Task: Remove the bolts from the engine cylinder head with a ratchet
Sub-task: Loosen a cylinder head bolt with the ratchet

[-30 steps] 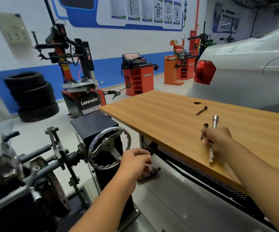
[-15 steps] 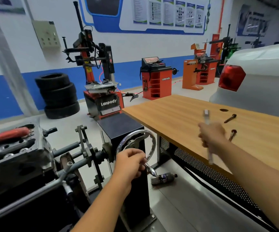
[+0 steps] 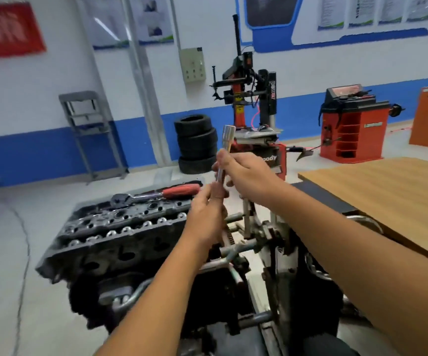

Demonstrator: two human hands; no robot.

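Chrome socket extension (image 3: 222,160) is held nearly upright above the engine, its socket end at twelve o'clock. It is gripped mid-shaft by the right hand (image 3: 248,179), fingers curled round it, while its lower end is pinched by the left hand (image 3: 207,214). The red-handled ratchet (image 3: 156,194) lies untouched on the engine cylinder head (image 3: 120,227), at about nine o'clock from the hands. A wooden table (image 3: 387,191) is seen at three o'clock, stacked tyres (image 3: 197,143) behind at twelve.

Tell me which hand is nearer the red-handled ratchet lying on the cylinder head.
Left. The left hand sits just right of the ratchet handle; the right hand is farther right, gripping the socket extension.
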